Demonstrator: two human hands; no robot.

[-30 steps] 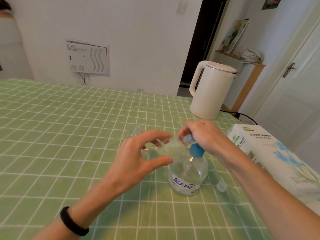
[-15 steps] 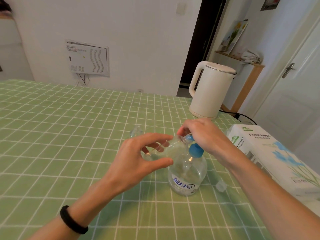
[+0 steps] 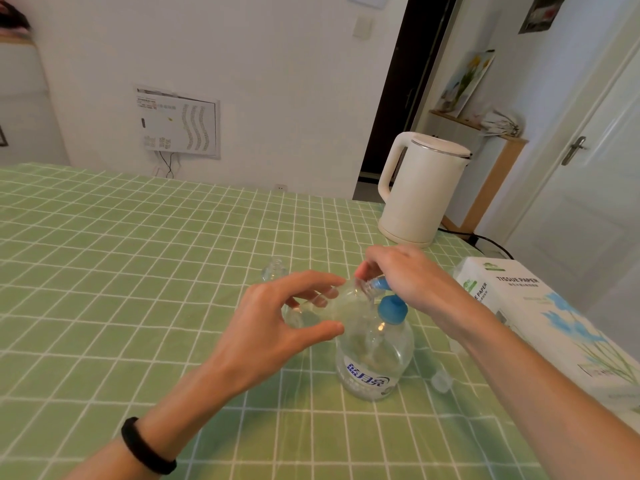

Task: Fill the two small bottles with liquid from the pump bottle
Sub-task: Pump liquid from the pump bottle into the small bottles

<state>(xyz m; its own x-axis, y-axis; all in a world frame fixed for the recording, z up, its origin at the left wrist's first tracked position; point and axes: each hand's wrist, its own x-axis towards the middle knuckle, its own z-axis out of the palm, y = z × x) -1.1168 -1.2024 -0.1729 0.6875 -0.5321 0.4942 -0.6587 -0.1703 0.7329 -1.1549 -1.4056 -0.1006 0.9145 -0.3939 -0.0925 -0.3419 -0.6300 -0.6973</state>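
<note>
A clear pump bottle (image 3: pixel 374 362) with a blue pump head (image 3: pixel 391 308) and blue lettering stands on the green checked tablecloth. My left hand (image 3: pixel 277 327) holds a small clear bottle (image 3: pixel 337 299) tilted, its mouth at the pump's nozzle. My right hand (image 3: pixel 405 275) rests on top of the pump head, fingers curled over it. A second small clear bottle (image 3: pixel 274 268) stands upright on the cloth behind my left hand. A small clear cap (image 3: pixel 440 381) lies to the right of the pump bottle.
A white electric kettle (image 3: pixel 419 188) stands at the back right with its cord trailing off the table. A white tissue paper box (image 3: pixel 540 320) lies along the right edge. The green tablecloth (image 3: pixel 104 271) stretches to the left.
My right hand has stayed on the pump head with slight shifts, and my left hand keeps the small bottle at the nozzle. Little else differs.
</note>
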